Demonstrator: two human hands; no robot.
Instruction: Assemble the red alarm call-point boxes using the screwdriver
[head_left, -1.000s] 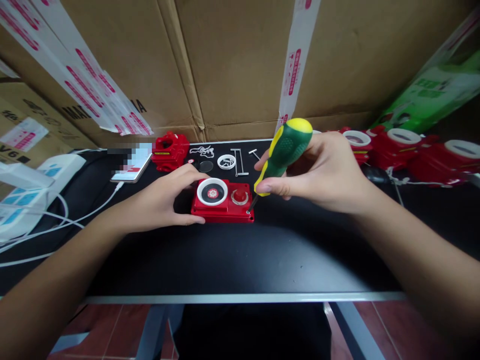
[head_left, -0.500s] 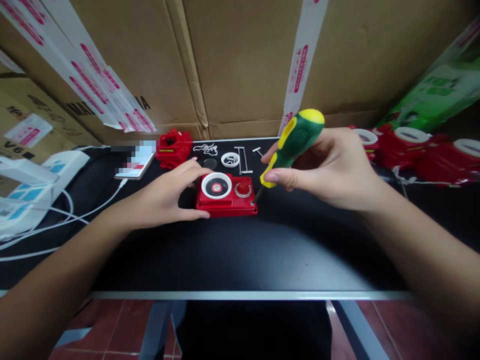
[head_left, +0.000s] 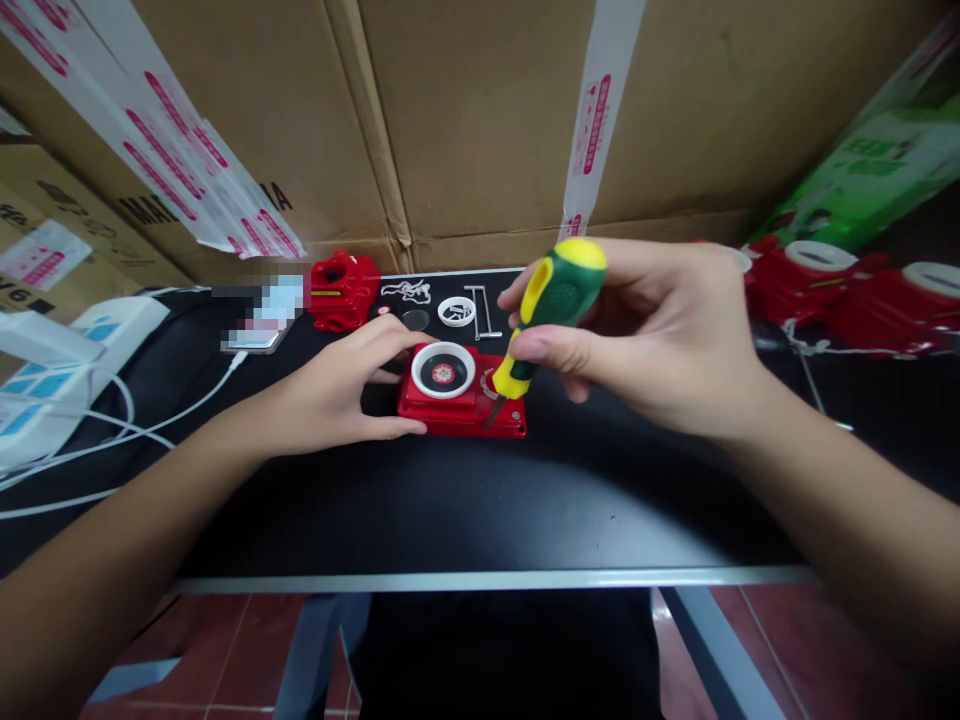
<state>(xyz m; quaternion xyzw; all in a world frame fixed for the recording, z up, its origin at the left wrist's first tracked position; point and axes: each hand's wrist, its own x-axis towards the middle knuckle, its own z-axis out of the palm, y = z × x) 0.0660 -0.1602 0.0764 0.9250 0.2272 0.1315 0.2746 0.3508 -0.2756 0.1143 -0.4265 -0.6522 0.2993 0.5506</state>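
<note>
A red box-shaped housing with a white ring around a black disc lies on the black table. My left hand grips its left end, thumb at the front and fingers behind. In my right hand is a green and yellow screwdriver, tilted so its tip points down at the front edge of the housing, left of a small screw in the right corner. Whether the tip touches the housing I cannot tell. The handle partly covers the housing's round red knob.
Behind the housing are a white ring dish of small metal parts, metal rods, white cord and another red housing. A phone and power strip lie left. More red units stand right; cardboard walls the back.
The screwdriver has moved left, from the screw at the housing's right corner to its front edge. My left hand keeps its hold; the housing appears slightly further right in view.
</note>
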